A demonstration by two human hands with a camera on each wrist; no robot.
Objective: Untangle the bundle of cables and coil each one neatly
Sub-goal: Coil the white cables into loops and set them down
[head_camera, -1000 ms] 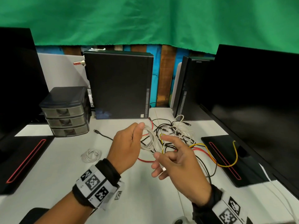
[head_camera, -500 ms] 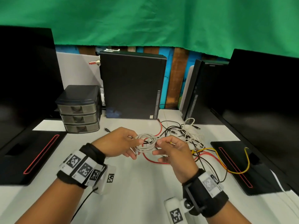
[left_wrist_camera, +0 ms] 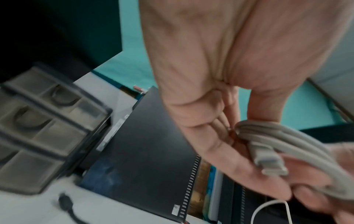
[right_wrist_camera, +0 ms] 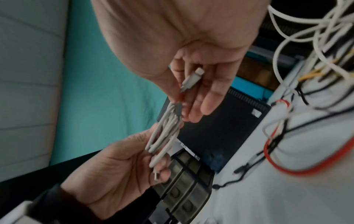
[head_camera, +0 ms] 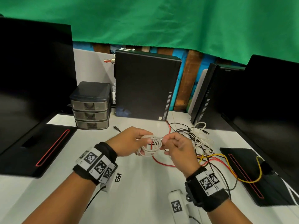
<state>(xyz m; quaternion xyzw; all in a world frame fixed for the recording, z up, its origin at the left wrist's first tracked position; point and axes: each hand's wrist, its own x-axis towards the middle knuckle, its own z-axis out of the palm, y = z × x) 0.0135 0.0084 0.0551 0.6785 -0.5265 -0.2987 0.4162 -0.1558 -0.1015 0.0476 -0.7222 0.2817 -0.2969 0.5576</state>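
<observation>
Two hands work over the middle of the white tabletop [head_camera: 145, 183]. The left hand [head_camera: 129, 143] grips one white cable coil [head_camera: 152, 145], several loops gathered together, its fingers curled round one side. The right hand [head_camera: 179, 152] pinches the other side of the same coil, and in the right wrist view one white plug [right_wrist_camera: 191, 79] lies against its fingers while the thumb and forefinger close on the gathered loops. A second plug [left_wrist_camera: 270, 160] of that cable rests on the left hand's fingers in the left wrist view.

Toward the right edge of the tabletop lies one tangled bundle [head_camera: 199, 139]: white, black, one red cable [head_camera: 163, 164] and one yellow cable [head_camera: 246, 180] can be told apart, though the number of white and black strands cannot be counted. The yellow one loops over a monitor base [head_camera: 258, 180] at the right edge. One loose black connector [head_camera: 116, 128] lies just behind the left hand.

Two dark monitors stand at the left and right edges, each on a black base with a red line. Two black computer cases stand upright along the far edge, the larger case [head_camera: 145, 84] in the middle. One grey drawer unit [head_camera: 90, 105] with three drawers sits beside it. A green curtain [head_camera: 161, 20] hangs behind, above blue and wooden wall panels.
</observation>
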